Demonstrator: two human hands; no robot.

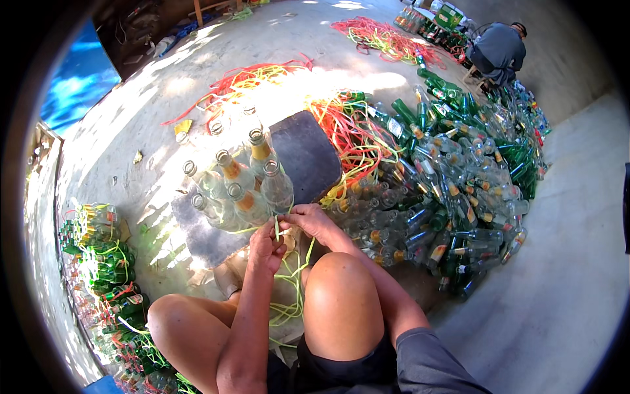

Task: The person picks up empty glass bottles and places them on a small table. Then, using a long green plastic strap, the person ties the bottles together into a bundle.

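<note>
Several clear glass bottles (247,204) stand upright in a close group on a dark flat board (307,152). Some bear orange and yellow neck labels. A yellow-green plastic strap (243,230) runs around the near side of the group, low down. My left hand (267,246) pinches the strap at the group's near edge. Beside it, my right hand (309,222) grips the strap too, its fingertips almost touching the left ones. Loose strap (294,280) trails from my hands down between my knees to the floor. The bottles' far side is washed out by sunlight.
A large heap of loose green and clear bottles (443,182) lies to my right. Red and yellow straps (344,133) tangle beyond the board. Strapped bottle bundles (106,266) line the left side. Another person (497,49) sits bent over at the far right.
</note>
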